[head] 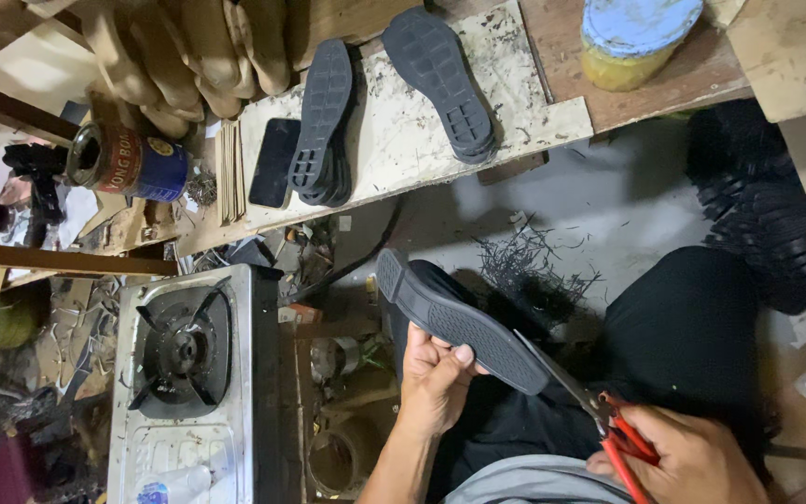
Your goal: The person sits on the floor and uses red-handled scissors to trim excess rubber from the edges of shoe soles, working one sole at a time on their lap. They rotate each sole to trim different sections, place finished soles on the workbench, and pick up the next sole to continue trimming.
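A black rubber shoe sole with a textured tread (459,322) was pinched along its edge by the left hand (436,378), thumb on top and fingers (419,343) curled beneath. At its near tip, the right hand (692,457) had its fingers wrapped shut around red-handled scissors (599,411), blades touching the sole. Beyond the fingers, more black soles (440,79) lay stacked on the scuffed white table (394,140), and a steel gas stove (188,373) stood to the left.

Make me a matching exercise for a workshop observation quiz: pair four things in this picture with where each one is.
Things:
1. Sole
2. Scissors
3. Stove
4. Can

Places:
A. On its side on the cluttered shelf, upper left
B. In the left hand
C. Low at left, beside the person's arm
D. In the right hand, blades at the sole's edge

Pairs: 1-B, 2-D, 3-C, 4-A
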Tool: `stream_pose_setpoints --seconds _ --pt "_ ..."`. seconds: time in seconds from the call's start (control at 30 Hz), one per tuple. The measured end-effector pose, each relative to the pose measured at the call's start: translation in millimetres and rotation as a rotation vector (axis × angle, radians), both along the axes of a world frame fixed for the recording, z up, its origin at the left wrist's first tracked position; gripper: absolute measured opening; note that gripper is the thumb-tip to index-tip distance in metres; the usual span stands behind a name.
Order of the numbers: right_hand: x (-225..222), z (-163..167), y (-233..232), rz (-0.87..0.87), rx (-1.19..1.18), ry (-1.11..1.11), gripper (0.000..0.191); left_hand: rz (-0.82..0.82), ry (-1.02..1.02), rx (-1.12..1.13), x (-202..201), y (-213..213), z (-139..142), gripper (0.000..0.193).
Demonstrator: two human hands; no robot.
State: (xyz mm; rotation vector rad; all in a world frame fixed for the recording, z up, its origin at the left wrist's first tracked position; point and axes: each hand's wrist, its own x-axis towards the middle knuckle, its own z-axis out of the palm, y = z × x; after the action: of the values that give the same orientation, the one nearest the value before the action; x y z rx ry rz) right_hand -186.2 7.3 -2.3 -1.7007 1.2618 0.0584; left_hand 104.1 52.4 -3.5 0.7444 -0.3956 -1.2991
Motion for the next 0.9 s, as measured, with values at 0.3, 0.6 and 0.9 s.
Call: stream_pose_setpoints --seconds 0.3,0.6,0.9 --pt "-3 -4 9 0.029 -0.328 -0.203 0.065 -0.068 -0.023 -0.006 -7 5 -1 0.055" --pt "6 10 0 0.014 0.155 0.202 0.043 -0.036 0.067 0.037 10 2 3 0.039" --pt "12 4 3 0.094 -0.108 0.027 0.064 -0.05 -0.06 0.013 -9 7 -9 0.046"
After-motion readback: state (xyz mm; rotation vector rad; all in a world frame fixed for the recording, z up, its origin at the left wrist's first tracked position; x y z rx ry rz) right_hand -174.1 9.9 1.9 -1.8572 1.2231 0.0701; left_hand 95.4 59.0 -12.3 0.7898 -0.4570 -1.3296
